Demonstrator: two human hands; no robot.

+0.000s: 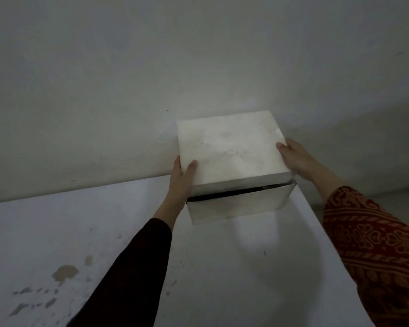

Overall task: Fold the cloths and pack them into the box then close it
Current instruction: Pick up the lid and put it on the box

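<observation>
Against bare wall, on white surface [222, 267], box [236, 206] under lid [229, 149] — left hand [182, 178] and right hand [295, 159] clasping lid's sides, fingers curled — best pressed down evenly to close dark front gap.

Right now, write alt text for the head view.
Two hands hold a white lid over a white box on a white table by a wall, a dark gap between them. The left hand and right hand grip opposite lid edges.
</observation>
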